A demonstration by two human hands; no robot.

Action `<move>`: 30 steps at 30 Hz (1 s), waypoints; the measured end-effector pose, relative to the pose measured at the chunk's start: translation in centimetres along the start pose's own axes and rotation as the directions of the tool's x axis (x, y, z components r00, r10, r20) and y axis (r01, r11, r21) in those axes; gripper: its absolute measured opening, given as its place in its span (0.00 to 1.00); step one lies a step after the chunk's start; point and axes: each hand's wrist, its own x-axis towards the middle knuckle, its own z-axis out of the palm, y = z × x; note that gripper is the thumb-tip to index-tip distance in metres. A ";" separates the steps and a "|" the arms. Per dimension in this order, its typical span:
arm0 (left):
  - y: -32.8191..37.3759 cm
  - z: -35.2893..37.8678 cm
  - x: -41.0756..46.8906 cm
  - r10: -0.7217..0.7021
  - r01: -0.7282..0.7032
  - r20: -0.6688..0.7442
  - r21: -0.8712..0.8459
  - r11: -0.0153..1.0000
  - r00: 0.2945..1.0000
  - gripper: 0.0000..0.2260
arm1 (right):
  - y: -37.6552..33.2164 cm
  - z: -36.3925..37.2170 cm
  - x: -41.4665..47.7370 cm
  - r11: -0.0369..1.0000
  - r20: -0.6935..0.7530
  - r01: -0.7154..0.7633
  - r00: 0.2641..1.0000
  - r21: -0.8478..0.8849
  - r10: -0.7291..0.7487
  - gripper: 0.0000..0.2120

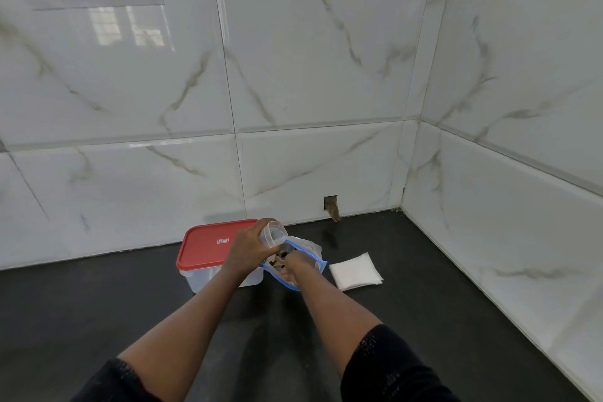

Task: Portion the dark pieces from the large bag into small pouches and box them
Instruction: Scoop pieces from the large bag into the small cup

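The left grip (249, 243) is clenched round a small clear pouch (275, 233), holding it tilted with its open mouth up, just above the large bag (311, 248). The right grip (295, 260) reaches down into that bag's blue-edged mouth; its fingers are hidden inside, so I cannot tell whether they grasp anything. Dark pieces (287, 252) show in the bag between the two hands. The bag sits on the dark surface (98, 303), touching a clear box (195, 281) on its left, which has its red lid (208, 245) on. Just right of the bag lies a flat stack of pouches (355, 271). Marbled wall tiles (293, 75) stand behind.
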 end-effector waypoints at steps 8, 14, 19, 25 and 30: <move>-0.2 0.0 -0.1 -0.015 0.014 0.010 0.003 1.000 1.000 0.31 | 0.0 0.6 -0.4 0.977 -0.006 0.013 1.000 0.214 -0.012 0.16; 0.6 0.5 -0.2 -0.017 0.016 0.018 0.019 1.000 1.000 0.29 | -0.2 0.0 -0.7 1.000 -0.065 0.009 0.998 0.012 -0.008 0.19; 1.0 1.0 -0.3 -0.024 0.024 0.007 0.034 0.999 1.000 0.28 | 0.0 -0.6 -1.6 0.976 -0.048 0.087 0.994 -0.199 -0.098 0.04; 1.1 1.3 -0.7 -0.044 0.044 0.015 0.017 0.999 0.999 0.27 | 0.6 -0.7 -1.8 0.991 -0.121 0.124 0.986 0.053 -0.117 0.05; 2.0 2.1 -0.6 -0.127 0.127 0.011 -0.036 0.991 0.992 0.19 | 0.9 -1.7 -2.7 0.825 -0.102 0.035 0.994 0.563 0.027 0.10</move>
